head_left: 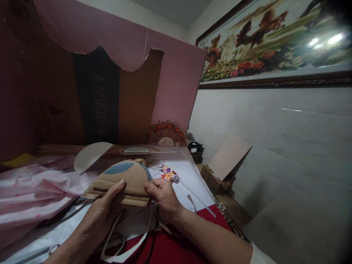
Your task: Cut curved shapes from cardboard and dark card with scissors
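Note:
My left hand grips the lower left edge of a half-round cardboard piece with a blue patch, thumb on top. At the piece's right edge my right hand pinches it with thumb and fingers closed. Just beyond my right hand lies a small piece with a colourful floral print on a thin white stick. Pale strips hang below the cardboard piece.
Pink fabric is heaped at the left. A white half-round cutout and a fan-shaped frame of sticks with red dots stand at the back, before a tall pink and brown cardboard backdrop. Boxes sit on the floor at right.

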Available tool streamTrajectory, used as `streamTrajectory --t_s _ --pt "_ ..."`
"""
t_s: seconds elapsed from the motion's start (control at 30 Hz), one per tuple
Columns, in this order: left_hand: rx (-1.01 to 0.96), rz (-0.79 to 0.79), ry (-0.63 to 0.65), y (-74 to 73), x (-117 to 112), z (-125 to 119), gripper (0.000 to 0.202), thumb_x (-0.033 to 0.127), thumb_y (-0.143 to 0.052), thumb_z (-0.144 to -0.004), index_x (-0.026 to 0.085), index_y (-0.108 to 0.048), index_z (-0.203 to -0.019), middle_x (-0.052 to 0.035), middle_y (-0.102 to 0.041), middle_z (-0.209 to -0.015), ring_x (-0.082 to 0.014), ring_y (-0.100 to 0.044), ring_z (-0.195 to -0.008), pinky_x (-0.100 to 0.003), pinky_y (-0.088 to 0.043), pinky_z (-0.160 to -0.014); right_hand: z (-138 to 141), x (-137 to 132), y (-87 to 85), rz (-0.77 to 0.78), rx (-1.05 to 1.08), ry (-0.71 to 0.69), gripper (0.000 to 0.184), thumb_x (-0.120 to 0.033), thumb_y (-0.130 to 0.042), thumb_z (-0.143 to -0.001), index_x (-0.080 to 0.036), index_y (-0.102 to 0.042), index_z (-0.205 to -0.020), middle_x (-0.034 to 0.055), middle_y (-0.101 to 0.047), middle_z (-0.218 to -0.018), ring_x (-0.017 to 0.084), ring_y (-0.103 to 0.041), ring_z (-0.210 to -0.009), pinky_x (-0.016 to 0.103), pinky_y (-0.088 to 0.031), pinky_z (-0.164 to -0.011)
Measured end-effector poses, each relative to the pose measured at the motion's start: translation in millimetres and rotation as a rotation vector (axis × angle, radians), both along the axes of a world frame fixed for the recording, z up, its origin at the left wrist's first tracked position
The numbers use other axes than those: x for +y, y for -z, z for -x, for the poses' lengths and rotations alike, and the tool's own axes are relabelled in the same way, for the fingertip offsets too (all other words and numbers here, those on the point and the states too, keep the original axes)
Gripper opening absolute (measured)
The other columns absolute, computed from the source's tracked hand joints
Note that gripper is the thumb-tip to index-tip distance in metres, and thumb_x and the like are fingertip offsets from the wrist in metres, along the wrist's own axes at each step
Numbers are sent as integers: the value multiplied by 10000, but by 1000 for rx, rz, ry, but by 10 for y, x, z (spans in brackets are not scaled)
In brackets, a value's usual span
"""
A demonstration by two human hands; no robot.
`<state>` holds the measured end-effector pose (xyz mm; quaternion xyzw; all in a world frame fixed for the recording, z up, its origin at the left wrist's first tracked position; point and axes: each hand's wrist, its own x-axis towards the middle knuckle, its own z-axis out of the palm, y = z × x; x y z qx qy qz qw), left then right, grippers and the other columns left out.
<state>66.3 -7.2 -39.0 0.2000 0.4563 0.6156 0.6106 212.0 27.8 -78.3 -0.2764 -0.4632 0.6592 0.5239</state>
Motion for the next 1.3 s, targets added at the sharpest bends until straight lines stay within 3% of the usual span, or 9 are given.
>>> streamTrajectory --t_s 0.17,0.3,0.47,0.63,0.9,1.0,1.13,1.3 --pt "23 10 11 25 5 7 107 78 -656 -796 167 -685 -848 -28 -739 -691 -121 -648 -498 -168 -479 -403 0 -8 -8 -12 10 -8 384 -487 -815 -668 -125 -706 -733 -6 -621 -637 103 -504 -586 219 -400 -580" --pt "16 -5 15 70 13 20 145 86 -685 -776 188 -702 -877 -6 -747 -718 -118 -668 -540 -163 -516 -459 13 -25 -10 -42 46 -25 406 -534 -771 -709 -139 -718 -790 18 -665 -709 130 -557 -631 241 -432 -612" --pt "2 -26 28 73 25 0 166 73 -644 -807 162 -725 -922 -51 -769 -797 -155 -707 -645 -199 -564 -544 27 -54 -55 10 77 -31 406 -361 -870 -590 -143 -733 -903 15 -684 -722 142 -588 -648 272 -477 -679" --pt "-30 -5 -55 36 26 -26 189 22 -601 -826 164 -726 -819 -14 -763 -748 -110 -705 -653 -155 -563 -609 27 -89 -123 -23 14 43 292 -360 -845 -589 -144 -717 -739 -23 -622 -607 91 -474 -517 230 -419 -549" --pt "-38 -21 -39 28 7 -6 184 24 -619 -811 167 -709 -739 13 -739 -672 -95 -676 -583 -144 -543 -566 23 -52 -86 31 72 -39 313 -328 -843 -586 -135 -731 -806 -13 -639 -636 98 -512 -552 217 -413 -545" --pt "-60 -42 26 41 4 27 128 100 -624 -828 165 -733 -829 -19 -754 -717 -137 -689 -603 -192 -557 -555 -4 -16 -62 -2 60 -28 279 -321 -842 -599 -129 -711 -753 -33 -595 -590 68 -447 -493 194 -364 -494" --pt "-6 -101 18 28 -1 34 237 166 -600 -851 168 -703 -1064 -66 -774 -866 -192 -701 -609 -275 -566 -511 -22 -8 -64 -10 44 -38 287 -331 -837 -605 -128 -715 -767 -27 -600 -602 73 -439 -502 197 -347 -489" --pt "44 -66 -65 4 0 -2 188 122 -591 -849 177 -698 -994 -39 -763 -785 -159 -672 -527 -225 -503 -406 -5 -42 -74 20 59 -23 263 -313 -835 -600 -137 -726 -762 -7 -640 -634 104 -509 -558 216 -412 -543"
